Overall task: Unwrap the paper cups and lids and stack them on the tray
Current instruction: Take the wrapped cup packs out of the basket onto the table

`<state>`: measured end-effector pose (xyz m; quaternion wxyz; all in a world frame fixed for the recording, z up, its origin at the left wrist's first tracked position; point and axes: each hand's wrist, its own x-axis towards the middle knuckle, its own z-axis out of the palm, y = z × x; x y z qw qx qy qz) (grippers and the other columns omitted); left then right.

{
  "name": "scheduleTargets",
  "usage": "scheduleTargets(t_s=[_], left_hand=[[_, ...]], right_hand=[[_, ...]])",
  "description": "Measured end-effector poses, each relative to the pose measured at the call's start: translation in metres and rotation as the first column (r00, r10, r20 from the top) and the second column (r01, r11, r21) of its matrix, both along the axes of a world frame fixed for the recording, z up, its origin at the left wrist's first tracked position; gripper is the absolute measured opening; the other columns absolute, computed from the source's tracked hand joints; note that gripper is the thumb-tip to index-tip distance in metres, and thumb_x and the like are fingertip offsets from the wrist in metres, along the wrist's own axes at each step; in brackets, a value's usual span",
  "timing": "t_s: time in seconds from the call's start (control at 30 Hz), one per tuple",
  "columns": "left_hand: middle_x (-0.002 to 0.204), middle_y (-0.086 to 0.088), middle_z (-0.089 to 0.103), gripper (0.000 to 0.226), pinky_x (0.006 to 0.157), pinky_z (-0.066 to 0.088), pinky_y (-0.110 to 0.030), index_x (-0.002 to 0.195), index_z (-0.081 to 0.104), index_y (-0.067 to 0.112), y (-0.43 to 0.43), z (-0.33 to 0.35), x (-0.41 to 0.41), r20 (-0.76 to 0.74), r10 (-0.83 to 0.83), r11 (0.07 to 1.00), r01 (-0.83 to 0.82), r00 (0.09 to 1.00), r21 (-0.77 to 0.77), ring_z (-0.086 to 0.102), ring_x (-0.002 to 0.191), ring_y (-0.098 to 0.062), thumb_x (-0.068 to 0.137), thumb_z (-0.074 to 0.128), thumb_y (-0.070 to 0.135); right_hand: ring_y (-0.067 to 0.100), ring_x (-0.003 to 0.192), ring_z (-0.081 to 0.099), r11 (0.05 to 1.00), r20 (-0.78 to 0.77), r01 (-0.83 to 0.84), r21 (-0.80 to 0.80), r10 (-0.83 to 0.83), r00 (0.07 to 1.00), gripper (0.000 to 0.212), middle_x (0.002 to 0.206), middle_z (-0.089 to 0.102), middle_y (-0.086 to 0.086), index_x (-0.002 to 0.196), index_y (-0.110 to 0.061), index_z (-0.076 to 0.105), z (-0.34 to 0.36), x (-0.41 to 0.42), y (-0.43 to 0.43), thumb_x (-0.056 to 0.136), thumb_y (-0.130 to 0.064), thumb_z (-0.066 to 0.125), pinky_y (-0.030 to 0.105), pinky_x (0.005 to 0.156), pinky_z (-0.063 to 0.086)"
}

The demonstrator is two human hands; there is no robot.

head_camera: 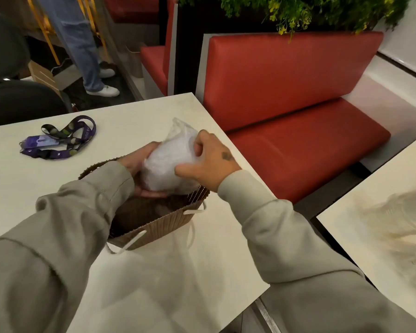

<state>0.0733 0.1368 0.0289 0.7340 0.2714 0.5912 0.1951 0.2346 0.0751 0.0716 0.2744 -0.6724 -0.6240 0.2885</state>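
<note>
— What lies nearest?

— Two grey fabric sleeves (274,231), soft and creased, reaching out over a smooth white table (173,272); beyond the cuffs stands a brown paper bag (159,227) of ribbed, corrugated card, open at the top, with flat white strip handles on its near side.

— And the hands?

— Both are on a plastic-wrapped bundle (163,164), rounded and lumpy, its film cloudy and crinkled; it sits just above the bag's open mouth. The left hand (135,162) cups it from the side and beneath, fingers curled under it; the right hand (209,162) grips the far end, fingers bunched into the film and thumb pressed against the near face; a loose tuft of plastic sticks up past the knuckles.

— What does the film hold?

— I cannot tell; it is too milky.

— Farther out?

— To the left on the table lies a purple woven lanyard (60,140), looped, with a card holder; past the table's edge is a bench (293,92) padded in smooth red vinyl; above its back hangs a leafy green plant (310,10).
</note>
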Motion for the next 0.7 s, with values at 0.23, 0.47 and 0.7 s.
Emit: scheduleTargets(t_s=[0.23, 0.47, 0.7], left_hand=[[0.117, -0.008, 0.069, 0.093, 0.057, 0.058, -0.04, 0.123, 0.062, 0.026, -0.008, 0.036, 0.007, -0.013, 0.022, 0.967, -0.018, 1.0, 0.254, 0.07, 0.096, -0.033, 0.046, 0.08, 0.074], [0.105, -0.005, 0.072, 0.073, 0.058, 0.06, -0.039, 0.114, 0.064, 0.016, -0.039, 0.073, 0.053, -0.024, 0.022, 0.915, -0.011, 0.999, 0.404, 0.072, 0.089, -0.028, 0.061, 0.08, 0.063], [0.111, -0.008, 0.069, 0.072, 0.059, 0.059, -0.039, 0.112, 0.065, 0.013, -0.083, 0.067, 0.131, 0.008, -0.167, 0.919, 0.152, 0.986, 0.363, 0.071, 0.091, -0.031, 0.064, 0.078, 0.065]], right_hand=[[0.014, 0.064, 0.031, 0.991, -0.151, 0.076, 0.109, -0.059, 0.987, 0.044, 0.077, 0.034, -0.007, 0.081, -0.02, 0.036, 0.038, 0.028, -0.028, 0.066, -0.021, 0.078, 0.027, 0.056, 0.028], [0.013, 0.064, 0.033, 0.965, -0.179, 0.203, 0.165, -0.173, 0.969, 0.042, 0.076, 0.037, -0.004, 0.085, -0.012, 0.039, 0.052, 0.062, -0.077, 0.069, -0.017, 0.077, 0.023, 0.052, 0.031], [0.021, 0.07, 0.048, 0.865, -0.244, 0.459, 0.2, -0.41, 0.879, 0.056, 0.078, 0.048, 0.009, 0.081, -0.02, 0.039, 0.046, 0.109, -0.144, 0.064, -0.056, 0.08, 0.04, 0.065, 0.048]])
